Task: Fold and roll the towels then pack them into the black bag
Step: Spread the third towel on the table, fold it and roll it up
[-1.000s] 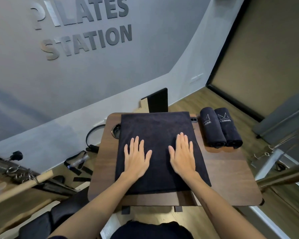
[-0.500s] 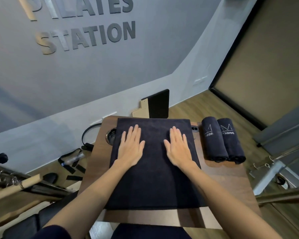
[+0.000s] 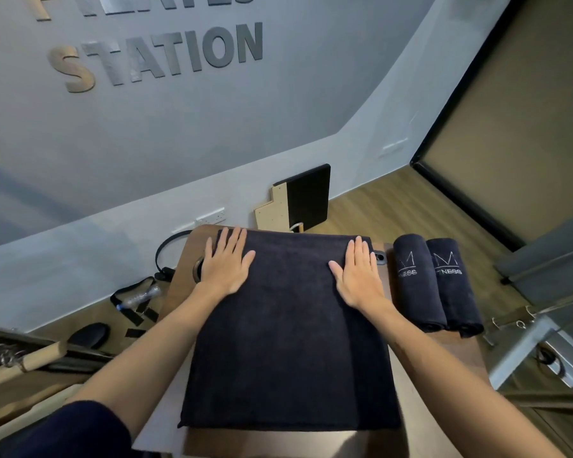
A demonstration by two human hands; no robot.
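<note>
Over the last second both hands slid away from the person along the dark navy folded terry towel (image 3: pixel 288 328), from its middle up to its far edge. The left hand (image 3: pixel 227 264) now lay flat at the far left corner of the towel, fingers straight and close together, and the right hand (image 3: pixel 358 276) lay flat near the far right corner, also gripping nothing. The towel stayed spread on the brown wooden table (image 3: pixel 434 375), covering most of it. Two rolled dark towels with white lettering (image 3: pixel 435 282) lay side by side at the right edge of the table. I judge the smoothing was finished and the rolling could begin; the black bag was not visible.
</note>
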